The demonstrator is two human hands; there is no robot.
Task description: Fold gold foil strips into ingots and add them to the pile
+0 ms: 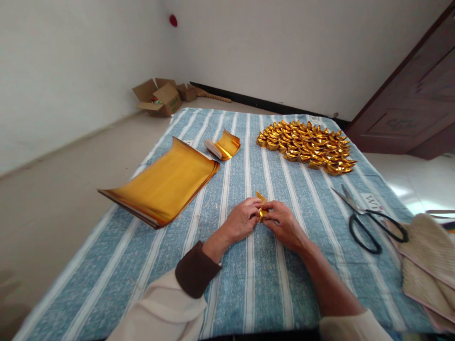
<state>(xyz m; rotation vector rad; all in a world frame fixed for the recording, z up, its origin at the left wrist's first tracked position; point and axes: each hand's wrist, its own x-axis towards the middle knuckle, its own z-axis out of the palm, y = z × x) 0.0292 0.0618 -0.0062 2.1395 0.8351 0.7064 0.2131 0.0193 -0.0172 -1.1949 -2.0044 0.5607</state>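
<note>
On the blue-and-white striped cloth (249,293) that covers the work surface, things are laid out in an arc around the person's hands. Toward the left edge lies a thick stack of large gold foil paper sheets (165,184), its near corner lifted and curling, set aslant so that a sheet could be drawn from it toward the middle. Just beyond its far right corner sits a smaller bundle of cut gold foil squares (223,146), its top leaves bowed upward, which reads as the supply of ready-sized pieces kept within reach. In the middle of the cloth, well inside its near edge, the left hand (241,220) and the right hand (284,225) meet, the left wrist in a dark brown cuff over a pale sleeve. Both hands pinch a small folded piece of gold foil paper (262,204) between thumbs and fingertips, the fingers curled and pressed close; one pointed corner stands up above the fingertips, and the piece is held just over the cloth, seemingly so that a crease can be pressed with both hands. Near the far right corner lies a broad heap of folded gold paper ingots (307,147), gathered closely together well apart from the hands. Toward the right edge rest black-handled scissors (369,220), blades parted, and at that edge lie pale woven mats (430,265) overlapping the cloth.
</note>
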